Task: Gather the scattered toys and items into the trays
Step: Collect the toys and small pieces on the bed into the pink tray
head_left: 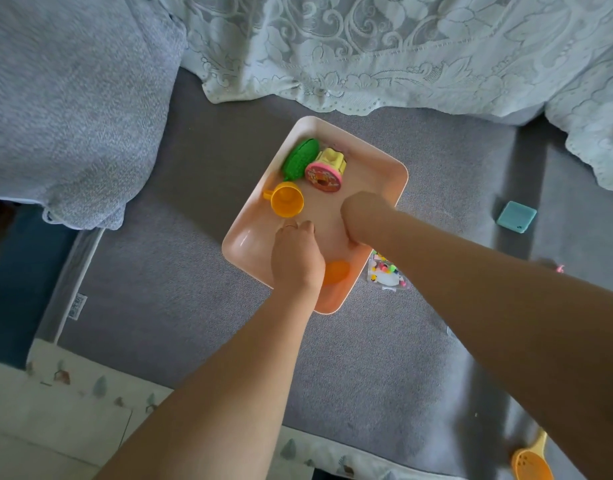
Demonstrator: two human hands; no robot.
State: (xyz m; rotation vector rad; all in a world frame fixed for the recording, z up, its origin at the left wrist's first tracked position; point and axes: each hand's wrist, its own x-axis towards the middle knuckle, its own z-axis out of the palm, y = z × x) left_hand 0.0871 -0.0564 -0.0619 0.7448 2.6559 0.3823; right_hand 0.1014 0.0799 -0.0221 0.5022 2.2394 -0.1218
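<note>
A pink tray lies on the grey cushion. Inside it are a green toy, a yellow-and-pink toy cake, a yellow toy cup and an orange round piece. My left hand hovers low over the tray's near half, fingers curled downward, with the orange piece beside its wrist. My right hand reaches over the tray's right side, knuckles up and fingertips hidden. Nothing shows whether either hand holds anything.
A clear packet of small colourful pieces lies just right of the tray. A teal square item sits further right. An orange slotted toy scoop lies at the lower right. A lace cloth and a grey blanket border the cushion.
</note>
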